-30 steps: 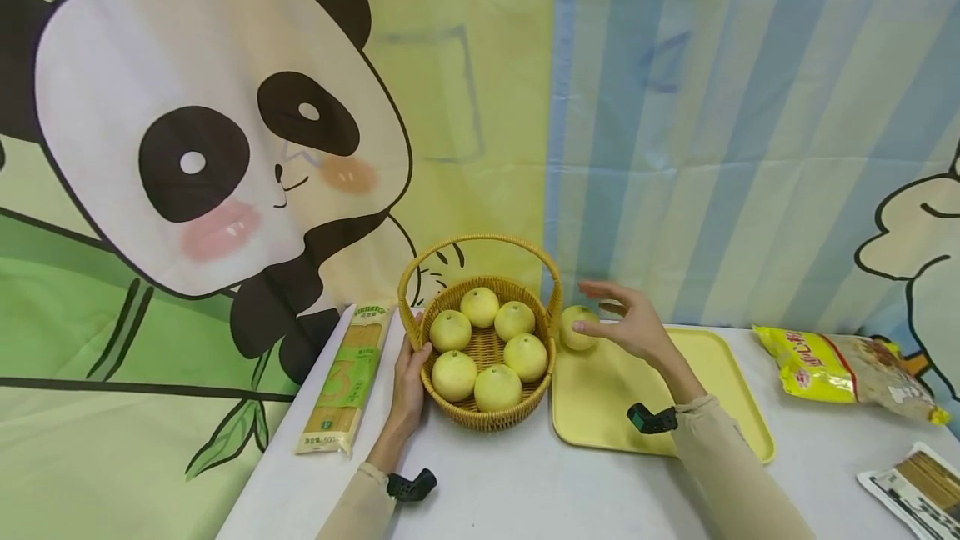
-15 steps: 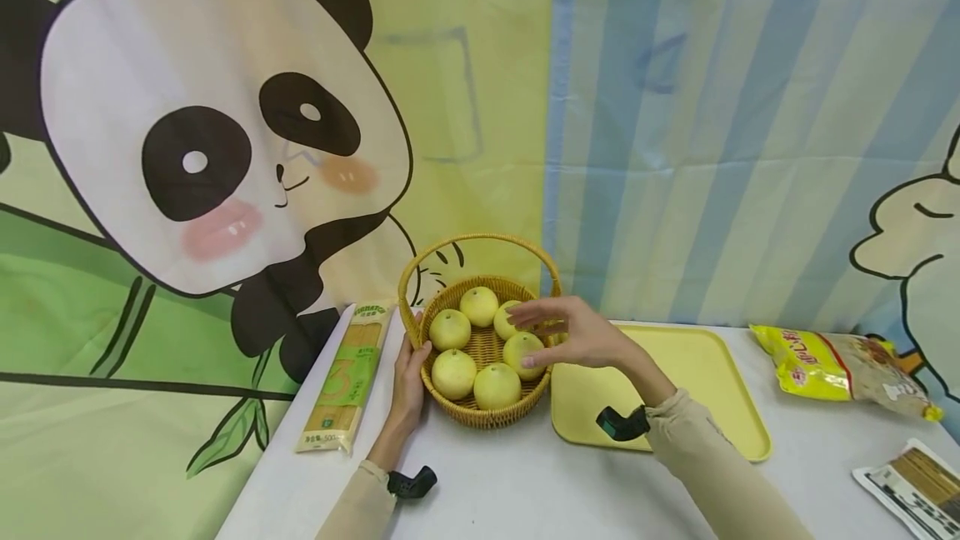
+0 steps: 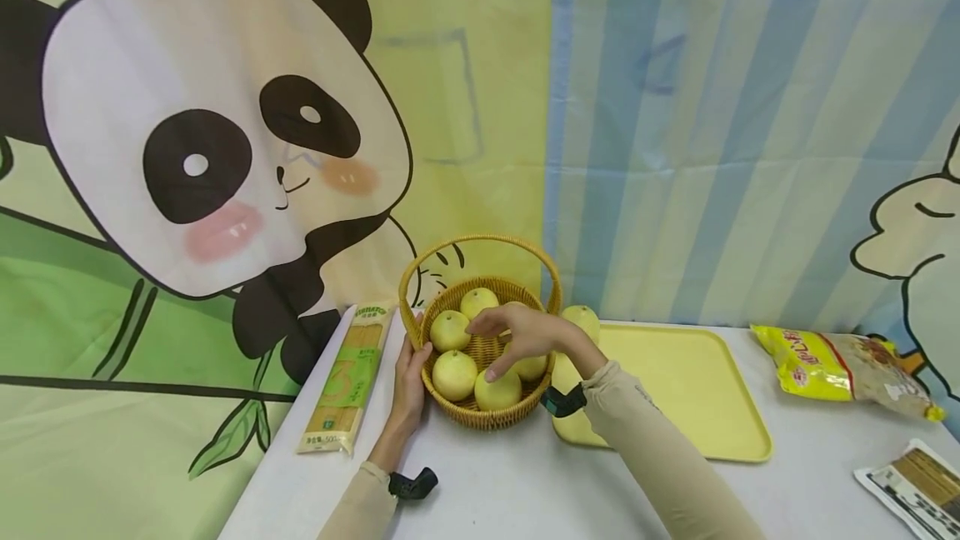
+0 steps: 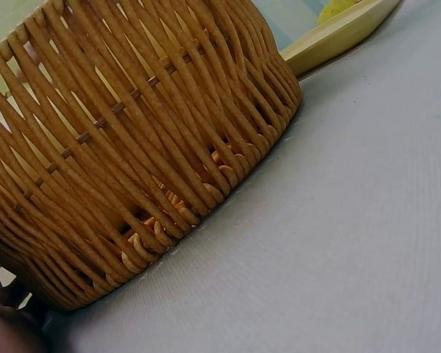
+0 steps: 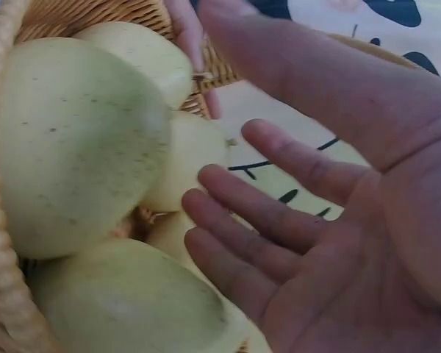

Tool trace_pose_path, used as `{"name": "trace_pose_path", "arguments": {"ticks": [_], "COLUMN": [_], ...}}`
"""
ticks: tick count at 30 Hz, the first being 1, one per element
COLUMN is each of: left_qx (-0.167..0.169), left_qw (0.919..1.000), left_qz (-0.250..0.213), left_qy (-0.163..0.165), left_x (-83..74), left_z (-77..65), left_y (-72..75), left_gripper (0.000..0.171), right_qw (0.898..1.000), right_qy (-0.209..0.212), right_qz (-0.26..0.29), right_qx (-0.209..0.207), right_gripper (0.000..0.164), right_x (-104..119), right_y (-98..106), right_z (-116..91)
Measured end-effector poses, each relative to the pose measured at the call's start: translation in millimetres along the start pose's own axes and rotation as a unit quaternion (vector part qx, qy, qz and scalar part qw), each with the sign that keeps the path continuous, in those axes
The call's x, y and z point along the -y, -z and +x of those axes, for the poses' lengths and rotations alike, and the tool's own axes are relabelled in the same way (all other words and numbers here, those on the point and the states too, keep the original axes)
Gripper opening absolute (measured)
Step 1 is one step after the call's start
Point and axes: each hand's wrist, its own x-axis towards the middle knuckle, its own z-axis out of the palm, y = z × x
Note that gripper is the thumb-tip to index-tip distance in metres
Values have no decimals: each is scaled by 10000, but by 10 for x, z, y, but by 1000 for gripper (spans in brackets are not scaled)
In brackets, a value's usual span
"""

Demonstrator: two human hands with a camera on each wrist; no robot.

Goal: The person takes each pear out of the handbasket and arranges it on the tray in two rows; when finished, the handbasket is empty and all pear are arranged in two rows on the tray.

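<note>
A wide, gentle grasp probably suited the round, pale-green fruits [image 3: 454, 377] in the golden, woven wicker basket [image 3: 483, 421] just below the fingers of the right hand [image 3: 525, 330]. That hand arched, back uppermost, thumb and fingers spread, gripping nothing; the left hand [image 3: 408, 386] held the basket's side.
</note>
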Motion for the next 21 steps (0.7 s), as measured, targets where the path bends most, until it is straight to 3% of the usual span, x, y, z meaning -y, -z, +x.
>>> {"name": "trace_pose_path", "arguments": {"ticks": [6, 14, 21], "left_qx": [-67, -75, 10], "left_qw": [10000, 9999, 10000], "left_qz": [-11, -47, -85], "left_qy": [-16, -58, 6], "left_x": [-8, -4, -20], "left_z": [8, -1, -2], "left_y": [0, 12, 0], "left_gripper": [60, 62, 62], "right_qw": [9991, 9943, 9863], "right_qy": [-301, -769, -1149], "right_qz": [126, -698, -1139], "right_qx": [263, 231, 308], "right_gripper": [72, 51, 54], "right_x": [-34, 84, 159], "right_y": [-96, -192, -212], "right_z": [92, 145, 178]}}
